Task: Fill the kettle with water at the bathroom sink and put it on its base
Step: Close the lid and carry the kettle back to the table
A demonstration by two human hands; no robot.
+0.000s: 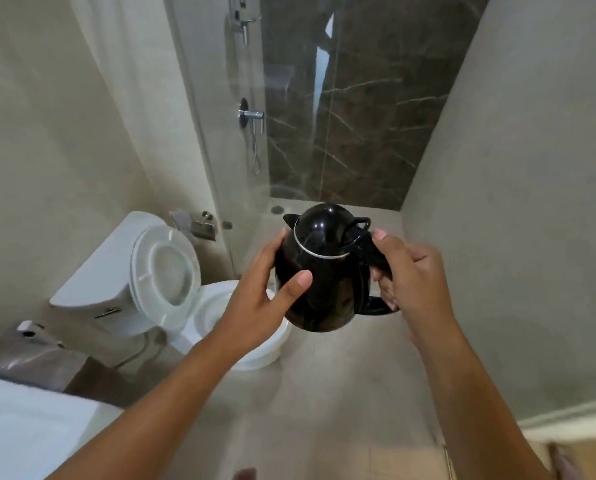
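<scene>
A glossy black kettle (pixel 324 268) with a thin silver ring under its closed lid is held in mid-air at the centre of the head view, above the bathroom floor. My left hand (pixel 265 292) cups its left side, thumb across the front of the body. My right hand (pixel 407 268) is wrapped around the black handle on the right. The spout points away to the upper left. Neither the sink nor the kettle's base is in sight.
A white toilet (pixel 220 306) with its lid and seat raised stands at lower left, just under the kettle. A glass shower screen (pixel 289 98) and dark marble wall lie ahead. A beige wall (pixel 514 202) closes the right side. A white countertop corner (pixel 30 427) shows at bottom left.
</scene>
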